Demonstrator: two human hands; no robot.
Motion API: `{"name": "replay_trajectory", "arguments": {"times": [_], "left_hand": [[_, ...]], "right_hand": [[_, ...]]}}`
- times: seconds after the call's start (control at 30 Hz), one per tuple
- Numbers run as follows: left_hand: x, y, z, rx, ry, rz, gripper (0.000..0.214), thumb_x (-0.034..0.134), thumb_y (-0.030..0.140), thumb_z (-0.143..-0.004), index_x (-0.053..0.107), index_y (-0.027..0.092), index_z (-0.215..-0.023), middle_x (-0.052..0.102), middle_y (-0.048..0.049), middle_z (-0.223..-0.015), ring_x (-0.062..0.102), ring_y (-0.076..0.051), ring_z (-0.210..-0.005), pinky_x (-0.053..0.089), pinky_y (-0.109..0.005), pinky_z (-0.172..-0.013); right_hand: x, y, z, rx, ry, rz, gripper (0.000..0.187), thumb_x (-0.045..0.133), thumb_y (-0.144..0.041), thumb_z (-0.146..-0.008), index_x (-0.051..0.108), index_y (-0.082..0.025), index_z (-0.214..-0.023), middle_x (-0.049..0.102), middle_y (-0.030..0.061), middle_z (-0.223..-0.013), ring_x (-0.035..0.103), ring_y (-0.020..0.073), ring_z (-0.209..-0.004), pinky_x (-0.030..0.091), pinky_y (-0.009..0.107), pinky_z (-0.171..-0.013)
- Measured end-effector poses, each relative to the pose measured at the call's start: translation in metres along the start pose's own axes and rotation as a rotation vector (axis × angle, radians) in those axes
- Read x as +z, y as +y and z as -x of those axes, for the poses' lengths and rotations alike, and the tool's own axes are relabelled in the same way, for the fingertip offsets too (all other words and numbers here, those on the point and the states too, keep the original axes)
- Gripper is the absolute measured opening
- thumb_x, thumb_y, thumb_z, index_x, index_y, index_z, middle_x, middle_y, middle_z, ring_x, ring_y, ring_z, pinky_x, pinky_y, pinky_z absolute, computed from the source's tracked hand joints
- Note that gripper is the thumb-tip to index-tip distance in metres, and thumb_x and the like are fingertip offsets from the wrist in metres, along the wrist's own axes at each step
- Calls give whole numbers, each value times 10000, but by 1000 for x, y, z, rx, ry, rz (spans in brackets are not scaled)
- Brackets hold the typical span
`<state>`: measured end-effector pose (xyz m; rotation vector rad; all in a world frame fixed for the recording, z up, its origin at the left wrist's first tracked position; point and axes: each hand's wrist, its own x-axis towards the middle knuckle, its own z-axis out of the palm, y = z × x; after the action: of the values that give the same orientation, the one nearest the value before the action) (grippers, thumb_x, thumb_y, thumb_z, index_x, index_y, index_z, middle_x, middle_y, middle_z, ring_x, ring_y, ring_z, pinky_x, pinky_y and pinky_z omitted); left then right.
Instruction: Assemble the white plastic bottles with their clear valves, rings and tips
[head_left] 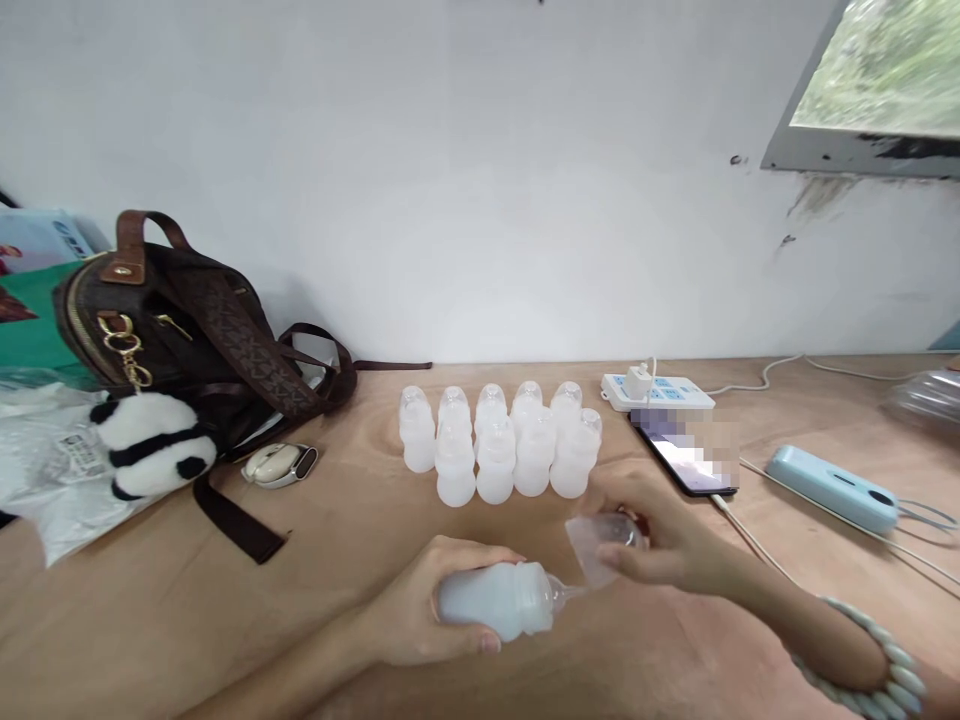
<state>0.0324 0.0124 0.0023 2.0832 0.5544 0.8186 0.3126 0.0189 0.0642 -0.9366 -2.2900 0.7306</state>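
My left hand [431,610] is closed around a translucent white baby bottle [495,595], which lies on its side in the grip with its clear nipple pointing right. Just right of the nipple, my right hand [652,535] pinches a clear bottle cap [596,545], its open end facing the nipple. Cap and nipple look very near each other; whether they touch I cannot tell. Behind my hands, several similar capped baby bottles [495,460] stand upright in two close rows.
On the left sit a brown backpack [187,320], a panda plush [154,445], a plastic bag [52,470] and a cream computer mouse [277,465]. To the right are a power strip [682,392], a phone [679,455], a light-blue device [832,487] and white cables.
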Motion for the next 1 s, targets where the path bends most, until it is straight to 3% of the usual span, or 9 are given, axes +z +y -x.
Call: {"name": "replay_trajectory", "arguments": {"times": [0.07,0.13,0.3,0.4,0.53,0.67,0.77,0.9,1.0], "left_hand": [[-2,-2,2,-8,53,-50,565,697,600,-825,645,263,-1276,768,-94,-1171,745,-292,-1000,581,-425,-885],[-4,-3,2,-26,83,-64,571,702,609,-817,645,259,-1265,766,-97,-1173,737,-299,-1026,578,-437,-900],[-5,-1,-1,-78,104,-56,544,694,576,-834,632,244,-1261,750,-105,-1200,729,-299,-1040,589,-422,-874],[-3,-3,-1,-102,120,-127,526,718,517,-834,608,258,-1278,738,-97,-1227,721,-303,-1067,573,-457,-914],[-1,-7,2,-92,164,-278,547,756,433,-822,558,282,-1309,719,-87,-1263,709,-302,-1103,570,-463,-937],[2,-7,5,-10,216,-453,575,749,405,-837,478,299,-1333,720,-78,-1241,722,-279,-1072,600,-403,-886],[4,-4,6,113,213,-587,538,712,421,-867,457,270,-1316,743,-79,-1150,744,-260,-979,609,-368,-841],[6,-1,6,234,176,-699,427,615,431,-931,472,237,-1284,755,-71,-1046,749,-241,-885,606,-346,-784],[6,-2,6,270,165,-743,389,556,445,-964,482,220,-1271,754,-73,-1013,744,-241,-873,603,-351,-783]], "right_hand": [[-18,2,-2,82,12,130,275,616,-434,-854,478,-224,-742,447,-59,-598,408,103,-526,287,235,-487],[-31,4,-4,199,-59,311,226,644,-294,-799,449,-227,-707,452,-60,-593,397,102,-510,257,239,-471],[-33,21,-4,401,-263,631,344,655,-153,-673,336,-232,-573,471,-40,-562,412,119,-475,192,258,-433],[-30,27,-3,432,-250,666,325,710,-189,-653,393,-236,-604,534,-22,-611,501,160,-527,219,258,-452],[-27,11,-5,445,-156,727,240,719,-245,-711,480,-229,-718,590,9,-671,550,202,-572,228,272,-486],[-4,-11,-4,349,-165,383,168,683,-304,-841,557,-220,-914,632,-13,-705,574,173,-615,337,263,-535],[27,-18,-3,279,-150,8,378,736,-353,-820,536,-235,-1118,685,1,-891,606,160,-705,422,256,-601],[60,-18,-1,321,-97,-315,198,639,-314,-876,499,-218,-980,638,-13,-823,577,133,-665,442,239,-589],[68,-16,0,321,-84,-246,181,642,-272,-876,475,-218,-919,619,-23,-762,556,133,-646,430,235,-576]]}}
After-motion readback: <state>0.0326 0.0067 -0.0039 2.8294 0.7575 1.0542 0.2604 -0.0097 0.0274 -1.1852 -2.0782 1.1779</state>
